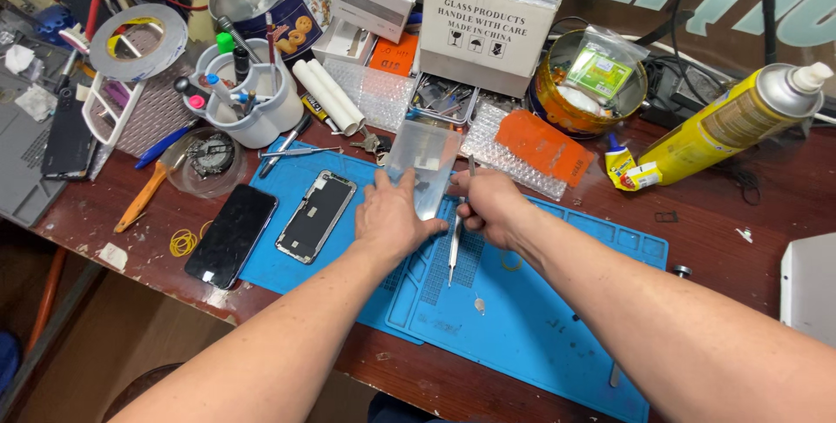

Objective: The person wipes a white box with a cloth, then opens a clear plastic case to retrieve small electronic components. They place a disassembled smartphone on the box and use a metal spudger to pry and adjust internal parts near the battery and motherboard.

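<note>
Head view: a clear plastic sheet [424, 166] is pressed by the flat, open left hand [392, 214] onto the blue mat [540, 318]. Tweezers [455, 240] are pinched in the closed right hand [492, 207], just beside it. A detached phone screen [316, 216] is left lying untouched, left of both hands.
</note>
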